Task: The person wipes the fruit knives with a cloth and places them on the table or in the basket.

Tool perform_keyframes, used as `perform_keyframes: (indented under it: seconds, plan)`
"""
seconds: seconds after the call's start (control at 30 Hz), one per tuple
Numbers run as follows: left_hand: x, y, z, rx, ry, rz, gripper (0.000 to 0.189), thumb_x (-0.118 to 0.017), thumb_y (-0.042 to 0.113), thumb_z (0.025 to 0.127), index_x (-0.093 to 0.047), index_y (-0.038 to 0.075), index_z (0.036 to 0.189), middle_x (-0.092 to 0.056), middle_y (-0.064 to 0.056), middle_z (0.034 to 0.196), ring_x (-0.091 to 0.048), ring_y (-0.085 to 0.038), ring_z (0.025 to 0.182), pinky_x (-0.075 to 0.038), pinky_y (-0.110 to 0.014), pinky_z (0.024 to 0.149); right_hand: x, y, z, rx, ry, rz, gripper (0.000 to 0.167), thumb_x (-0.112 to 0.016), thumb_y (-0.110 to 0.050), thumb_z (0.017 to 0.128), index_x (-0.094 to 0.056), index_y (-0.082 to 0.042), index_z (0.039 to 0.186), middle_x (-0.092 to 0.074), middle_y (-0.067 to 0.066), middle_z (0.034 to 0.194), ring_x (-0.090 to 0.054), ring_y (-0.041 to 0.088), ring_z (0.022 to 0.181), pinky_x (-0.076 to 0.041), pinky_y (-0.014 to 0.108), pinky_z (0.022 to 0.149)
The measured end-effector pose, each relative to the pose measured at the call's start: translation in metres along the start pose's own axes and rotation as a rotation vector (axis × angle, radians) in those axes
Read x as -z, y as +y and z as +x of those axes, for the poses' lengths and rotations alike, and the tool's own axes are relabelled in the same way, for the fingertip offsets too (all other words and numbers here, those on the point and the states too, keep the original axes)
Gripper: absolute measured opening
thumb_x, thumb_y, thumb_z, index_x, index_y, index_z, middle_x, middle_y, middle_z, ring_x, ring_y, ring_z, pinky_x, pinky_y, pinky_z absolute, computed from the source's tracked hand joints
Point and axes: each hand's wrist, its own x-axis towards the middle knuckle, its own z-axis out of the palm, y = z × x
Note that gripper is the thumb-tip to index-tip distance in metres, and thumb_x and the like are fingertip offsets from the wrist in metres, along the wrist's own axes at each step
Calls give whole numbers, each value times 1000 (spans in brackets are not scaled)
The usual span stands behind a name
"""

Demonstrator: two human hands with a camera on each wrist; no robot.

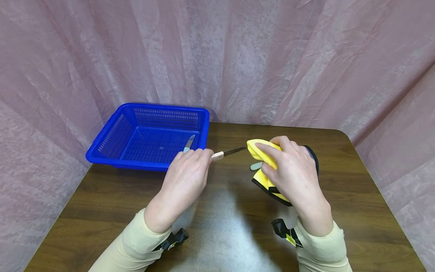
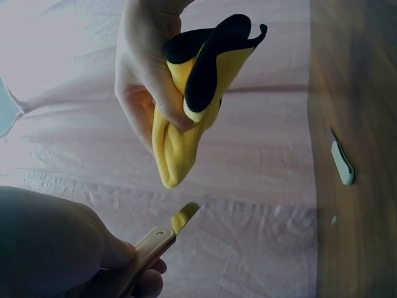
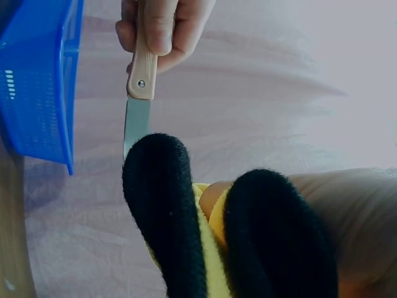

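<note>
My left hand [image 1: 188,174] grips a small knife [image 1: 218,155] by its pale pinkish-beige handle, the blade pointing right. In my right hand [image 1: 293,172] is a bunched yellow cloth [image 1: 256,149] with black edging, pinched between thumb and fingers. The left wrist view shows a small gap between the blade tip and the cloth [image 2: 177,149]. On the table below the cloth lies another knife with a pale green handle [image 2: 343,164]; its blade is hidden in the head view. In the right wrist view the cloth's black edges [image 3: 162,211] cover part of the blade.
A blue plastic basket [image 1: 149,165] with slotted walls stands at the back left of the wooden table [image 1: 217,226]. A knife with a light blue handle [image 1: 187,147] lies inside it, partly hidden by my left hand. Pink curtains [image 1: 217,56] hang behind and at both sides.
</note>
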Motion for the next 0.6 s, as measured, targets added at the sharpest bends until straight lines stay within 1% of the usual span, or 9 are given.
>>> perform_keyframes:
  seconds: [0.13, 0.27, 0.33, 0.5, 0.6]
  plan:
    - [1, 0, -1, 16, -23, -55, 12, -70, 18, 110, -65, 8, 109, -60, -2, 80, -59, -29, 70, -43, -38, 62, 2, -2, 0, 6, -7, 4, 54, -81, -7, 87, -79, -23, 139, -68, 13, 126, -66, 39, 103, -49, 56, 91]
    - [2, 0, -3, 22, -34, -86, 19, -79, 18, 104, -64, 8, 112, -62, -2, 83, -60, -30, 71, -45, -39, 63, 2, -3, 0, 15, -7, 7, 54, -82, -7, 87, -79, -23, 138, -69, 13, 126, -66, 39, 103, -50, 56, 91]
    - [2, 0, -2, 23, -29, -91, 18, -78, 18, 105, -64, 8, 111, -60, -2, 82, -59, -30, 70, -45, -39, 62, 2, -4, 0, 17, -9, 9, 55, -83, -7, 86, -79, -24, 138, -69, 12, 126, -66, 39, 104, -49, 56, 91]
    - [1, 1, -1, 19, -3, -79, 17, -72, 22, 110, -64, 8, 105, -55, -2, 77, -55, -29, 65, -44, -39, 59, -1, -8, 0, 26, -24, 13, 55, -88, -10, 86, -79, -25, 138, -69, 11, 126, -67, 38, 108, -50, 56, 93]
    - [1, 1, -2, 12, 0, -60, 18, -74, 22, 109, -65, 7, 105, -54, -3, 78, -53, -28, 65, -43, -38, 59, -3, -11, 0, 46, -21, 14, 55, -91, -12, 86, -79, -24, 138, -68, 12, 126, -67, 38, 108, -50, 56, 93]
